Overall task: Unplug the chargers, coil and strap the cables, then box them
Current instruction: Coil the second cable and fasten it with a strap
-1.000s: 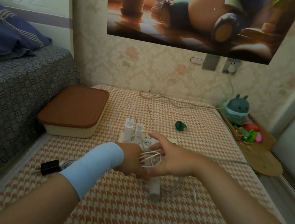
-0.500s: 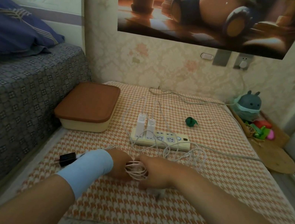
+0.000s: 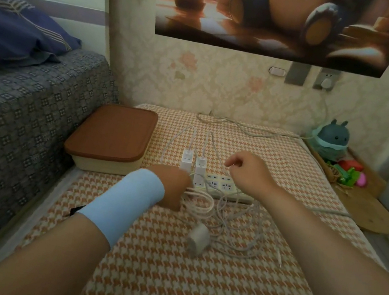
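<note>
A: Holding anything?
B: The left hand [image 3: 172, 187] grips the coiled white cable [image 3: 200, 203] over the mat [image 3: 165, 284]; a loose charger [image 3: 198, 238] lies near.
A: And the right hand [image 3: 248, 172]?
B: Raised above the power strip [image 3: 223, 187], fingers curled; whether it pinches a strand, I cannot tell.

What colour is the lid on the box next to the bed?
The lid is reddish brown, over a cream box, seen in the head view.
</note>
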Demonstrator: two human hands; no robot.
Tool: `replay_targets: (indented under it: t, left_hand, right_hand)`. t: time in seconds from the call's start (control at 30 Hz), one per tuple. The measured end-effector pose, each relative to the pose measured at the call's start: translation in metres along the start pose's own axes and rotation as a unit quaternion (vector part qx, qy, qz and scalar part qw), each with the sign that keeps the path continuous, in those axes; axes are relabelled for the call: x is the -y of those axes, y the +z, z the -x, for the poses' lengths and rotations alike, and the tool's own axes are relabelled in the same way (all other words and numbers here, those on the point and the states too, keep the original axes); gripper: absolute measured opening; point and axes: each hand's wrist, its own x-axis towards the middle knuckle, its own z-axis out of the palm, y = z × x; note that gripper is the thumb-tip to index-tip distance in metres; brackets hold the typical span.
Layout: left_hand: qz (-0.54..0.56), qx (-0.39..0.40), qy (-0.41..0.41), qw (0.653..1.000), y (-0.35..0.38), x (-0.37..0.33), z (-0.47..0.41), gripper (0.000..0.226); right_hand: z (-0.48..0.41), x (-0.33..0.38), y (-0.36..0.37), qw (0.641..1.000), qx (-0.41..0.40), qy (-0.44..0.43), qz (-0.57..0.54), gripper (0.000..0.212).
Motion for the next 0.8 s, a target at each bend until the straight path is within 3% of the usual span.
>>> replay_targets:
  t: [0.13,0.27,0.47,0.57,0.63,0.8]
  left_hand:
    - [-0.021,-0.075,0.016,0.997,-0.028,-0.013,-0.032,0.016]
    - [0.015,-0.085,0.001,0.996,-0.03,-0.014,-0.064,0.022]
    - [0.038,-0.115,-0.006,0.993,-0.021,-0.012,-0.092,0.023]
    - [0.037,-0.143,0.001,0.989,-0.017,-0.009,-0.095,0.021]
    - [0.02,-0.191,0.009,0.981,-0.014,-0.008,-0.094,0.018]
    - [0.056,-0.31,0.059,0.947,-0.006,-0.006,-0.086,0.032]
  right_hand:
    - [-0.043,-0.042,-0.01,0.993,-0.075,0.07,0.053,0.017]
    - [-0.08,-0.089,-0.018,0.975,-0.013,0.146,0.166,0.051]
    - [-0.13,-0.129,-0.004,0.96,0.083,0.128,0.236,0.082]
    - [-0.145,-0.137,0.009,0.954,0.112,0.109,0.256,0.073]
    - [-0.148,-0.142,0.015,0.962,0.063,0.081,0.254,0.06]
    - [-0.124,-0.118,0.004,0.996,-0.054,0.023,0.063,0.045]
